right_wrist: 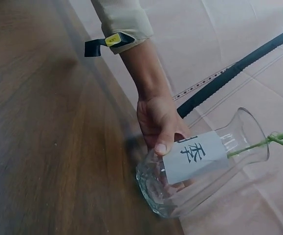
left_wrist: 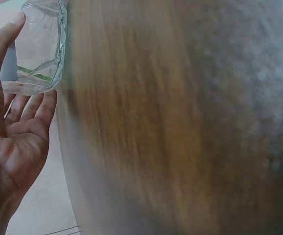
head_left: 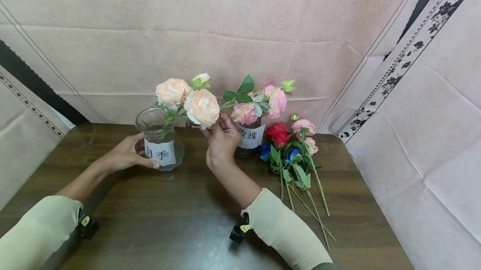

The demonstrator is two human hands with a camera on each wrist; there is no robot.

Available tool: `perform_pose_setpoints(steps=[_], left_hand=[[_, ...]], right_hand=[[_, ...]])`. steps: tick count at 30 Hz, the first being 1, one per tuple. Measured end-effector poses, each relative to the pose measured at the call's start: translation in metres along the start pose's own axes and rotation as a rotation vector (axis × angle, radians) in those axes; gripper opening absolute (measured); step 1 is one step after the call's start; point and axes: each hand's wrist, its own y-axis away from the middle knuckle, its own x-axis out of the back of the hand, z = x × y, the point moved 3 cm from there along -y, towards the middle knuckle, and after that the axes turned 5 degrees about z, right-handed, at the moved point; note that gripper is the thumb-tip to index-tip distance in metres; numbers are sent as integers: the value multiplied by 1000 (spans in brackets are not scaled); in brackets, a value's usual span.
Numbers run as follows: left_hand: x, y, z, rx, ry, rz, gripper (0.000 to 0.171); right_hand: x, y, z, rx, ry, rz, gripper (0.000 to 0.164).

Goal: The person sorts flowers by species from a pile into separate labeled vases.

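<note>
My left hand (head_left: 129,153) grips a clear glass vase (head_left: 179,146) with a white label, thumb across the front and fingers behind. In the right wrist view, a green stem (right_wrist: 249,146) reaches inside the vase (right_wrist: 209,191). Peach roses (head_left: 202,107) with a pale bud lean out to the right of its mouth. Just under the lower bloom, my right hand (head_left: 224,141) holds the spray with bent fingers; the bloom hides some fingertips. Behind that hand stands a second labelled vase (head_left: 246,152) with pink flowers (head_left: 276,100).
Right of the second vase, a red rose (head_left: 278,134), blue roses (head_left: 293,154) and pink blooms (head_left: 303,126) lie on the wooden table (head_left: 180,224), their stems pointing toward the front. A pale cloth (head_left: 225,52) hangs behind the table's back edge.
</note>
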Motion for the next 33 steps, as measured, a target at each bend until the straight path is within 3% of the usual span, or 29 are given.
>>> perform_pose_setpoints(steps=[9, 17, 20, 26, 33], left_hand=[[-1, 0, 0, 3, 6, 3, 102], [-1, 2, 0, 13, 28, 1, 103], [-1, 2, 0, 13, 29, 2, 103], [-2, 1, 0, 5, 23, -1, 104], [-2, 0, 1, 2, 32, 6, 103]], right_hand=[[-6, 6, 22, -32, 18, -48, 38], [-13, 7, 35, 7, -8, -126, 22], [-15, 7, 38, 10, 40, -118, 18], [-20, 6, 46, 42, 238, -92, 19], [-24, 4, 47, 89, 237, -147, 22]])
